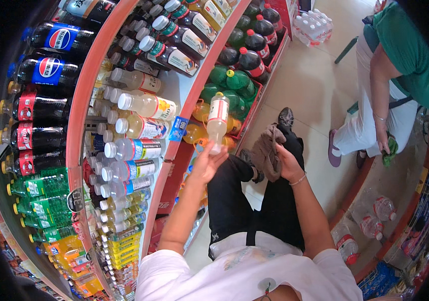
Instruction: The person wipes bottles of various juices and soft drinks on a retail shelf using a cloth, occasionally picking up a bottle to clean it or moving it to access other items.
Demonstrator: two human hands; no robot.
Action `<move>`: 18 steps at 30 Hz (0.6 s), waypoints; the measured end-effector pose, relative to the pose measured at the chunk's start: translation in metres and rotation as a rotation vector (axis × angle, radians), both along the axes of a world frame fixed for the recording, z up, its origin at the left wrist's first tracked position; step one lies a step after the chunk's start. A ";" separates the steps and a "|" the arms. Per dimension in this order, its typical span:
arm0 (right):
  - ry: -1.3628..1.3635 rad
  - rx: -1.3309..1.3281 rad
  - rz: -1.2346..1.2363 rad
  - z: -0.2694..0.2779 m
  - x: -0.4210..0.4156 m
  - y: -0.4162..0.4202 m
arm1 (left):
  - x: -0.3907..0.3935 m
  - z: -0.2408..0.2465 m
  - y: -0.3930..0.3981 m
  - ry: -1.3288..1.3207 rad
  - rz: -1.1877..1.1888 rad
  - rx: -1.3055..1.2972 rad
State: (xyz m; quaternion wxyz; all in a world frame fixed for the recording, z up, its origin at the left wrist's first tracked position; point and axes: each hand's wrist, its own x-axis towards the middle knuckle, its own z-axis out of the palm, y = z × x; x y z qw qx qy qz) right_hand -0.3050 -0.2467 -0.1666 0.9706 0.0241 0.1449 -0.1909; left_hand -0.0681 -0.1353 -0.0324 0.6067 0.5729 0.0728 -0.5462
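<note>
My left hand (pixel 208 163) has its fingers around the white-capped end of a clear plastic drink bottle (pixel 218 118). The bottle points away from me, its cap end nearest my body, and carries a white and red label. Behind it stand large green soda bottles (pixel 237 84) on the low floor display. In my right hand (pixel 289 163) is a crumpled brown cloth (pixel 269 152), hanging over my shoes. Beside my left arm, a shelf bears rows of capped bottles, among them clear juice bottles (pixel 148 105) and electrolyte drink bottles (pixel 135 149).
Cola bottles (pixel 45 107) line the shelf at far left. Dark juice bottles (pixel 173 54) fill its far end. A person in green (pixel 406 71) stands at right, a green cloth (pixel 390 149) in one hand. Large water bottles (pixel 372 225) lie on a low shelf at right; a shrink-wrapped pack (pixel 313 26) stands farther off.
</note>
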 end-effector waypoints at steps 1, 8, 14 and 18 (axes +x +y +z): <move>-0.001 -0.007 0.004 -0.002 -0.001 0.000 | -0.001 0.020 0.012 -0.048 -0.076 0.023; -0.023 -0.045 0.024 0.005 -0.002 0.005 | 0.027 0.173 0.028 -0.660 -0.476 0.064; -0.004 -0.041 -0.010 0.000 0.000 0.001 | 0.022 0.271 -0.048 -1.677 -0.750 0.147; -0.034 -0.016 0.009 0.000 0.001 0.003 | 0.051 0.284 -0.084 -2.060 -0.985 0.170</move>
